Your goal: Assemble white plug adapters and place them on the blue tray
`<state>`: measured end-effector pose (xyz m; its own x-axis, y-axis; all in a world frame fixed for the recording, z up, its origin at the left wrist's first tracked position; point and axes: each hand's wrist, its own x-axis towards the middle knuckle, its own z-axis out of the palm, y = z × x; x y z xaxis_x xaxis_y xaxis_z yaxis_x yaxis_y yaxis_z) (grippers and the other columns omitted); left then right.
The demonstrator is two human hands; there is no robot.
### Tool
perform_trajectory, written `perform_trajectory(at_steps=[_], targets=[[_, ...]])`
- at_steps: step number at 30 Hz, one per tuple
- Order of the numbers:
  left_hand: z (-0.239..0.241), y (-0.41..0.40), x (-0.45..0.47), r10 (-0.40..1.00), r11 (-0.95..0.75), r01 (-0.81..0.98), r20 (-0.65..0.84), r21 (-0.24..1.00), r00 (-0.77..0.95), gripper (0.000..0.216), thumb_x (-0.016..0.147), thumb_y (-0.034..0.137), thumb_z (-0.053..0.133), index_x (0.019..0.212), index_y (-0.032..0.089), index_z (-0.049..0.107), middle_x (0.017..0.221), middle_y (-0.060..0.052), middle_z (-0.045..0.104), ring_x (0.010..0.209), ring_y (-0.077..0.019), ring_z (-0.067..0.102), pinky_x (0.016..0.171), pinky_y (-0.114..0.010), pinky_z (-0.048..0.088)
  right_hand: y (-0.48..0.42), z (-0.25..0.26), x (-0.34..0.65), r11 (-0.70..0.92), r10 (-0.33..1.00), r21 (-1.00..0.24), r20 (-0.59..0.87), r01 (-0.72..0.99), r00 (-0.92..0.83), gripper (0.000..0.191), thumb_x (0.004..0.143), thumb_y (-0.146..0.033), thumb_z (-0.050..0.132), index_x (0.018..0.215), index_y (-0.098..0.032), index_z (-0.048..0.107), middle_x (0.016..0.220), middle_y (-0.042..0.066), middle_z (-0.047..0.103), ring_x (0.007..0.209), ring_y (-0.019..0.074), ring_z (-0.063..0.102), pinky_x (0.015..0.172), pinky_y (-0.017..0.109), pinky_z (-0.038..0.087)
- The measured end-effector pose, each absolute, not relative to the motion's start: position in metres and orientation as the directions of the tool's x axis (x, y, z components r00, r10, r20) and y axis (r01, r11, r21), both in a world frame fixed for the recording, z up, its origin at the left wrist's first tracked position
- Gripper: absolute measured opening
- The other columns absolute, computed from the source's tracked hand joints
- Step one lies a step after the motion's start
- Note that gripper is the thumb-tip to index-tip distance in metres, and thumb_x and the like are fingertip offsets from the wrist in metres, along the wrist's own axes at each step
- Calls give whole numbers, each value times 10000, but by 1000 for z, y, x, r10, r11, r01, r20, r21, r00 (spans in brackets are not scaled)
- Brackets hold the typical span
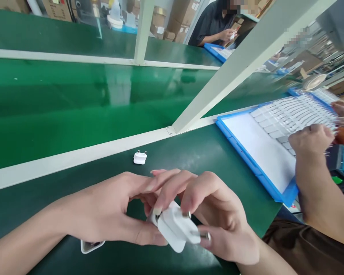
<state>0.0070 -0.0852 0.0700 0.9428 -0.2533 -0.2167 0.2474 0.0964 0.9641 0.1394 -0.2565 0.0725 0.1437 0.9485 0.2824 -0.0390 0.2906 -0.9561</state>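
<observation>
In front of me, above the dark green table, I hold a white two-pin plug [176, 229] with both hands. My left hand [126, 214] is closed on its left end, the thumb below and the fingers partly hidden behind. The fingers of my right hand [218, 214] are closed about the end with the round metal pins. A small dark gap shows at the plug's left side, under a fingertip. Farther back on the table lies a small white plug piece [140, 157] with two thin pins upward. Below my left wrist, a white plastic shell [92, 246] is partly covered.
A pale metal rail [74, 154] and slanted post [246, 63] border the green belt [60, 110]. At right stands a blue tray [243, 152] with rows of white parts; a co-worker's arm [321, 183] reaches over it. Another person [210, 25] sits across the belt.
</observation>
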Motion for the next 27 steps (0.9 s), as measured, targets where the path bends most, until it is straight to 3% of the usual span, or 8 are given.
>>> perform_trajectory(at_steps=[6,10,13,16,21,27], targets=[[53,-91,-4,-128,134,276,-259,952,957,188,788,244,761,936,189,659,917,20,652,861,-155,602,827,-261,510,-252,61,139,385,909,-909,403,158,108,401,874,-255,799,1228,-250,613,1087,100,682,1041,284,665,977,482,529],[52,-96,-10,-124,210,368,-349,906,929,182,780,190,743,939,194,654,945,32,651,884,-138,595,767,-202,496,-243,54,141,433,891,-869,452,238,31,313,962,-259,730,1234,-185,593,1030,112,712,1028,244,677,981,458,534],[58,-93,-9,-101,146,497,-487,856,868,124,785,192,706,890,200,640,914,44,655,873,-131,599,725,-183,481,-237,48,146,479,870,-828,492,293,-32,191,1041,-264,618,1156,-111,616,1040,141,706,1044,224,677,983,439,539],[61,-88,-4,-61,78,560,-557,825,829,84,782,209,676,848,204,624,864,54,647,803,-116,592,629,-157,446,-234,43,152,495,857,-791,513,359,-53,231,1046,-290,611,1122,-73,633,1067,155,693,1067,228,668,974,420,552],[60,-86,4,32,-32,528,-527,849,849,90,756,188,643,839,213,618,792,59,641,724,-101,591,516,-127,394,-235,44,158,423,891,-817,453,392,-19,175,1063,-126,509,1193,-56,602,1117,168,691,1144,217,646,991,386,562],[61,-87,11,111,-99,486,-476,868,873,102,801,236,639,903,241,649,887,51,699,814,-115,665,577,-113,468,-241,47,163,325,922,-883,375,339,93,266,1047,-179,555,1301,-97,558,1182,189,662,1169,262,643,949,403,599]])
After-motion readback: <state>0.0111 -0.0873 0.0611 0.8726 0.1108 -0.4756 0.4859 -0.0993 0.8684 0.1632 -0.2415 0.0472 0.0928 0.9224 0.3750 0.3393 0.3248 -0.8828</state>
